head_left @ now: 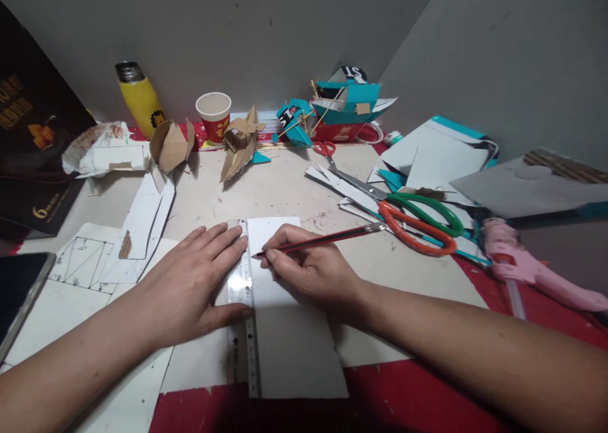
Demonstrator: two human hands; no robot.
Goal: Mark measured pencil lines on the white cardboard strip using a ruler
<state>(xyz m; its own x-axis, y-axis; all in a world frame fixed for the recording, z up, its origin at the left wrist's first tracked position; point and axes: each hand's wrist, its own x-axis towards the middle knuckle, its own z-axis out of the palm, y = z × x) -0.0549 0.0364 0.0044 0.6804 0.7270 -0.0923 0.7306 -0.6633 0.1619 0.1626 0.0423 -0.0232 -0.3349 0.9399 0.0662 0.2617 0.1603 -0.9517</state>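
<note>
A clear ruler (240, 275) lies lengthwise along the left edge of a white card strip (289, 332). My left hand (204, 275) rests flat with its fingers stretched out, the fingertips and thumb pressing the ruler down. In a pinch grip, my right hand (308, 265) holds a red and black pencil (327, 237). The pencil's point is at the card beside the ruler's edge, close to the left fingertips; whether it touches the card I cannot tell. Part of the card is hidden beneath my right hand.
Large scissors (418, 221) and paper offcuts lie to the right, beyond them a pink glue gun (527, 262). A paper cup (213, 113), a yellow bottle (140, 100) and cardboard models line the back. Left are a drawn sheet (85, 262) and a dark-screened device (19, 300).
</note>
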